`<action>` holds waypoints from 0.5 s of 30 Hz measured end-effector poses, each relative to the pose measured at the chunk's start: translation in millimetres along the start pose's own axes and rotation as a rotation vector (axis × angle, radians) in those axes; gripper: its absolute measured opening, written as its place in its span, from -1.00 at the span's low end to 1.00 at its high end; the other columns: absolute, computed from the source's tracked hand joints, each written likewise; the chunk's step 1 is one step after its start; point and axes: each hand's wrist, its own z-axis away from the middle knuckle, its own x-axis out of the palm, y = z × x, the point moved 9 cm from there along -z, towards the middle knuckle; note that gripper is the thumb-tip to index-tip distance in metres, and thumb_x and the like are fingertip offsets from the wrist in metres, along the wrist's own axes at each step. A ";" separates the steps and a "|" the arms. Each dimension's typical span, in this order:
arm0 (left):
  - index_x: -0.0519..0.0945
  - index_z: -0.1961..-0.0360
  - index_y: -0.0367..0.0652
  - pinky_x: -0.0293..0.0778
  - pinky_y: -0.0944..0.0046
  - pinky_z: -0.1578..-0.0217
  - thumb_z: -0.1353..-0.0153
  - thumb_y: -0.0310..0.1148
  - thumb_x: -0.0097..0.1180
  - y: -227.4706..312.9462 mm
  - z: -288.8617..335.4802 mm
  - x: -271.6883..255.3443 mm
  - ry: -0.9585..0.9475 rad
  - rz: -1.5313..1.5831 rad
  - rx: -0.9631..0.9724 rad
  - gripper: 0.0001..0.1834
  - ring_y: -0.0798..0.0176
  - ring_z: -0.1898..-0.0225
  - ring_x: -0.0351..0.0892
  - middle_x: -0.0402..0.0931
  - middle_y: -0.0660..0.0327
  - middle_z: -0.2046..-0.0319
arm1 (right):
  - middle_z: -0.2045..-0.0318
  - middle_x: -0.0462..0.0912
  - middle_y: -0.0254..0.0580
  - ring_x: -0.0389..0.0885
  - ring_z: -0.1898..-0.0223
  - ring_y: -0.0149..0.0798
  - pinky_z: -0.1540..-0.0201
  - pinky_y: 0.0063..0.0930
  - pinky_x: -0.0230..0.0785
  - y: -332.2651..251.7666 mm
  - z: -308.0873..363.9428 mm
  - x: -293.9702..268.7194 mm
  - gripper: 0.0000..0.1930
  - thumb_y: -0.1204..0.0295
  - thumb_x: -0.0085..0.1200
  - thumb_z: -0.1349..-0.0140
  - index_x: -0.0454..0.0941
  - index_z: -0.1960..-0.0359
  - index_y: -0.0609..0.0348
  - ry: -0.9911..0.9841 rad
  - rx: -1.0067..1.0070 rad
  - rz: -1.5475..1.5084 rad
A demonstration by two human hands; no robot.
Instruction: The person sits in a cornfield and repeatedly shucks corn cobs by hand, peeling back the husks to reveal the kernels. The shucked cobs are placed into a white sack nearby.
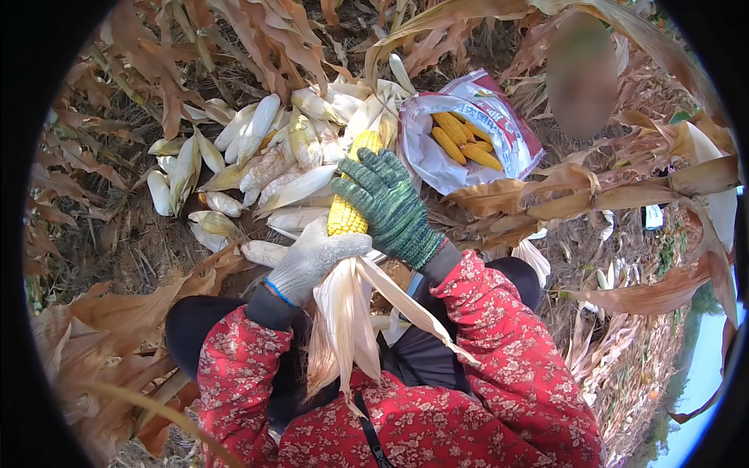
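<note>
A yellow ear of corn (pixel 346 218) stands out between my hands, its kernels bare. In a pale grey glove, my left hand (pixel 306 264) is closed around the base of the ear. Peeled-back husk (pixel 349 316) hangs below that hand toward my lap. My right hand (pixel 388 204), in a green knitted glove, wraps over the ear's upper part from the right. Just beyond lies a heap of unhusked corn ears (pixel 303 139) in pale husks. To the right of the heap, an open white sack (pixel 425 173) holds several bare yellow ears (pixel 466 141).
Dry corn stalks and leaves (pixel 265 43) rise behind the heap. A bent stalk (pixel 624 195) crosses at the right, near the sack. Brown leaves (pixel 133 304) lie to my left. Another small group of pale ears (pixel 616 274) lies farther right.
</note>
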 end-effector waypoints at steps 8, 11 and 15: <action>0.44 -0.08 -0.27 0.51 0.43 0.29 -0.36 -0.39 -0.05 -2.4 2.0 -91.1 0.248 0.259 0.321 -0.69 0.39 0.28 0.57 0.58 0.22 0.24 | 0.08 0.60 0.05 0.59 0.10 0.03 -0.05 -0.17 0.38 77.8 62.1 96.2 -0.33 0.07 0.34 0.18 0.50 -0.01 0.12 -0.666 0.527 -0.030; 0.47 -0.03 -0.23 0.40 0.54 0.53 -0.34 -0.39 -0.02 71.9 39.0 -66.7 0.247 0.489 0.367 -0.73 0.49 0.48 0.48 0.53 0.28 0.36 | 0.11 0.61 0.10 0.58 0.07 0.06 0.01 -0.14 0.42 73.3 82.1 70.8 -0.26 0.03 0.33 0.21 0.47 -0.03 0.20 -0.522 0.635 -0.318; 0.43 -0.05 -0.26 0.45 0.48 0.50 -0.31 -0.42 0.07 138.3 74.6 -107.8 0.169 0.627 0.774 -0.69 0.43 0.44 0.48 0.52 0.24 0.35 | 0.13 0.61 0.11 0.60 0.08 0.04 0.01 -0.17 0.43 65.7 81.2 73.8 -0.32 0.06 0.30 0.17 0.47 0.03 0.23 -0.628 0.699 -0.237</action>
